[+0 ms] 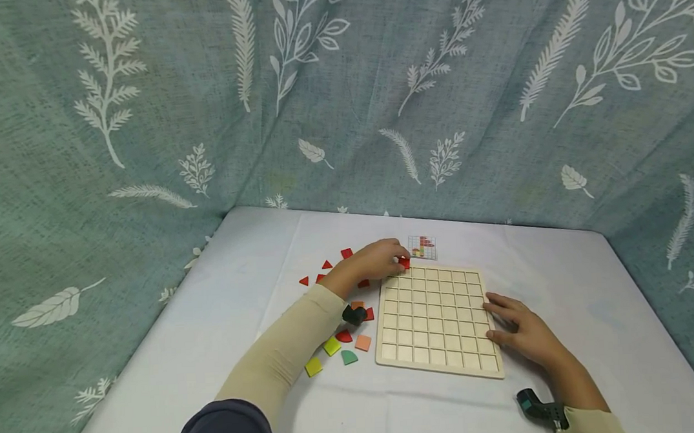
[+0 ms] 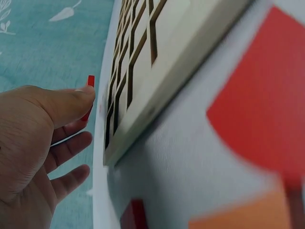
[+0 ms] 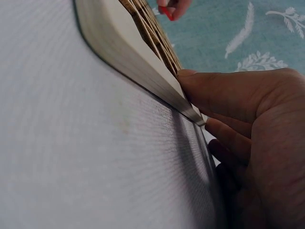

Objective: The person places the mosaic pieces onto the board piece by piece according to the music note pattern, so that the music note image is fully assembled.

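Note:
Between thumb and fingertips, my left hand (image 1: 376, 259) pinches a small red square tile (image 1: 404, 264) over the far left corner of the wooden grid board (image 1: 441, 369). In the left wrist view the red tile (image 2: 91, 81) is edge-on, with the other fingers spread loosely below it. The grid's squares hold no tiles. My right hand (image 1: 520, 330) rests against the board's right edge, fingers fairly straight. Seen from the right wrist, the thumb (image 3: 214, 93) lies at the top of the rim (image 3: 128, 52) and another finger touches its side.
A small printed pattern card (image 1: 423, 247) lies just beyond the board. Left of the board are scattered red triangles (image 1: 326, 264), yellow squares (image 1: 313, 367), a green quarter-round (image 1: 349, 357) and an orange square (image 1: 363, 343). A patterned curtain (image 1: 342, 113) hangs behind the white table (image 1: 448, 409).

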